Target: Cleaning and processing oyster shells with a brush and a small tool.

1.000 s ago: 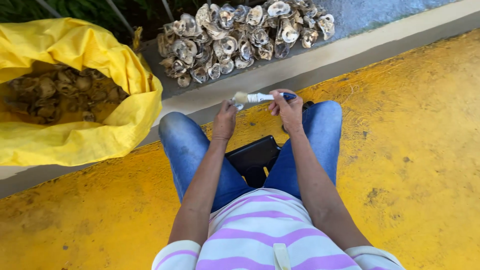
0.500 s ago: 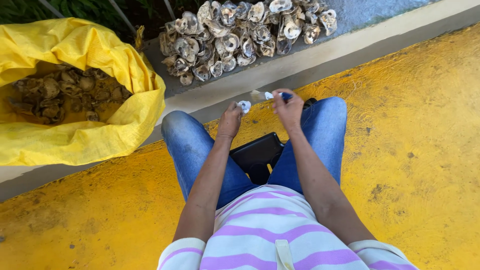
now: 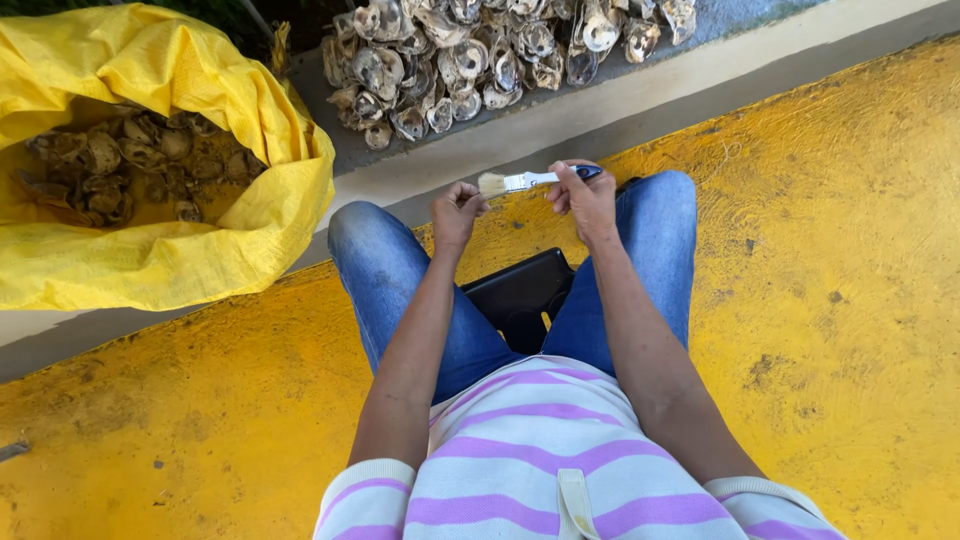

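Head view: right hand (image 3: pixel 585 200) around paintbrush (image 3: pixel 520 181).

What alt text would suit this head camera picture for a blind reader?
A seated person's right hand holds a small paintbrush, its bristles beside the closed left hand. A yellow sack of brown shells sits left; pale oyster shells are heaped ahead.

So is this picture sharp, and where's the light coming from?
Head view: bright daylight, sharp all over; the brush in the right hand and the shells look crisp; the sack shades its contents; frame edges bend slightly.
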